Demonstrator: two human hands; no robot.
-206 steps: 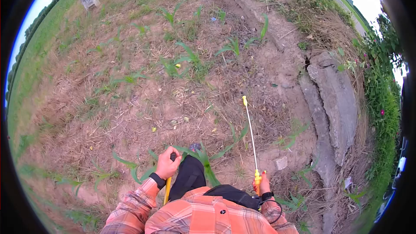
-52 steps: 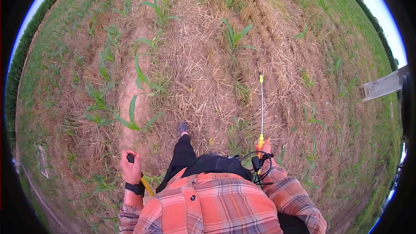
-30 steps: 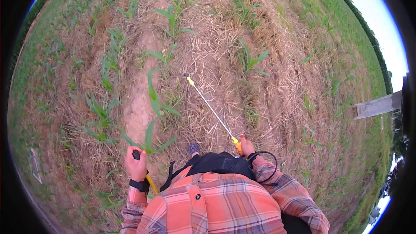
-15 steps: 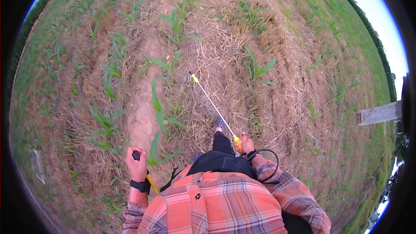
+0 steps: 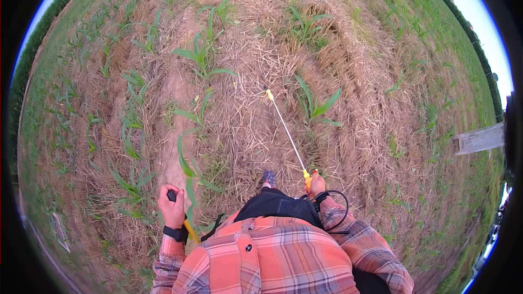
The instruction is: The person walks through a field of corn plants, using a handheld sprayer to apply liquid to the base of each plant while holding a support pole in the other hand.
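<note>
My right hand [image 5: 317,184] is wrapped round the yellow grip of a spray wand [image 5: 288,133], whose thin white tube reaches forward over the straw. The wand's yellow nozzle end [image 5: 269,95] points ahead, between two rows of young corn plants. A black hose [image 5: 347,202] loops beside my right sleeve. At the left, my left hand [image 5: 172,207] is closed on the black-ended handle [image 5: 171,195] of a yellow lever, which runs back beside my body. The lever's far end is hidden by my shirt. Both wrists wear black bands.
A corn plant [image 5: 318,106] stands just right of the wand, and another corn plant [image 5: 188,169] leans near my left hand. Straw-covered soil [image 5: 245,147] lies between the rows. One shoe [image 5: 268,177] shows ahead of my body. A grey post-like piece [image 5: 479,140] juts in from the right.
The wand's tip has swung to the right, toward the right-hand corn row, and my right hand has shifted slightly right. Plants have slid backward past me. My left hand keeps its hold.
</note>
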